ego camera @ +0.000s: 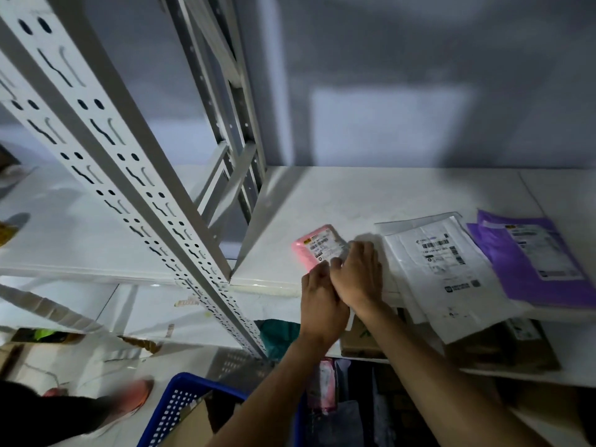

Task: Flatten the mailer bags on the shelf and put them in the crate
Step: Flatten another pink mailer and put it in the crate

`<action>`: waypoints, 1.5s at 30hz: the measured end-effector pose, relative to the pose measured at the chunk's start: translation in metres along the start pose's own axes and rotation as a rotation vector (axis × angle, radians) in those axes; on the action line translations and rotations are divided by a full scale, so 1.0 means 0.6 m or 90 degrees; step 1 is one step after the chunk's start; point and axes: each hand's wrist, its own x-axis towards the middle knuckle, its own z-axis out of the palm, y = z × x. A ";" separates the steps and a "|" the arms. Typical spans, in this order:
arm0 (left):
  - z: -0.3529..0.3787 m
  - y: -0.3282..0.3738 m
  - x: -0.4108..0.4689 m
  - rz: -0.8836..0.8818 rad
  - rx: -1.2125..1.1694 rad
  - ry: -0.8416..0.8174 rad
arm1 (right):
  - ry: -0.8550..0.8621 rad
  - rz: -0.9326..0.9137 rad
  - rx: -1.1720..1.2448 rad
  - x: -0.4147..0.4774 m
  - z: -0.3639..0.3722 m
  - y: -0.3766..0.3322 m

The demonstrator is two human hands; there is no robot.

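A small pink mailer bag [311,248] with a white label lies on the white shelf [322,195], near its front edge. My right hand [358,272] lies flat with straight fingers over the bag's right part. My left hand [321,304] sits just in front, its fingers against the bag's near edge, partly under the right hand. To the right lie a white mailer bag [445,272] and a purple mailer bag [532,259], both flat and overhanging the front edge. A blue crate [175,411] stands on the floor below, holding cardboard.
A perforated grey shelf upright [135,188] rises on the left. Cardboard boxes [503,346] and dark packages sit on the lower shelf. Another person's foot in a pink shoe [129,401] stands on the floor at the left.
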 end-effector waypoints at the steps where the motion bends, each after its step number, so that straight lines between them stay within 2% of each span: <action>1: 0.000 0.010 0.001 -0.047 -0.083 0.013 | -0.022 0.031 -0.004 0.003 -0.001 0.000; 3: -0.015 0.022 0.007 -0.149 -0.270 0.036 | -0.060 0.022 -0.013 0.013 -0.002 0.005; 5: -0.036 0.019 0.020 -0.171 -0.311 0.085 | -0.107 -0.041 -0.017 0.019 -0.003 0.014; 7: -0.049 -0.003 0.040 -0.068 -0.164 0.155 | -0.164 -0.140 -0.021 0.020 0.001 0.027; 8: -0.049 -0.020 0.054 -0.006 -0.088 0.138 | -0.162 -0.186 -0.031 0.019 0.009 0.034; 11: -0.032 -0.076 0.088 0.177 0.098 0.020 | -0.070 -0.264 -0.042 0.008 0.046 0.045; 13: -0.021 -0.097 0.092 0.235 0.174 -0.052 | -0.011 -0.280 -0.022 -0.002 0.066 0.045; 16: -0.009 -0.107 0.085 0.188 0.208 -0.093 | 0.051 -0.322 -0.060 -0.012 0.075 0.048; 19: -0.007 -0.100 0.081 0.141 0.222 -0.078 | 0.066 -0.305 -0.087 -0.015 0.072 0.052; 29: -0.003 -0.092 0.076 0.091 0.224 -0.078 | -0.022 -0.250 -0.250 -0.019 0.061 0.090; 36: -0.007 -0.087 0.079 0.075 0.213 -0.083 | -0.018 -0.263 -0.283 -0.027 0.050 0.094; 41: -0.004 -0.086 0.079 0.068 0.208 -0.090 | 0.006 -0.256 -0.251 -0.023 0.034 0.095; 45: -0.003 -0.077 0.077 0.041 0.203 -0.094 | -0.052 -0.281 -0.294 -0.016 0.034 0.103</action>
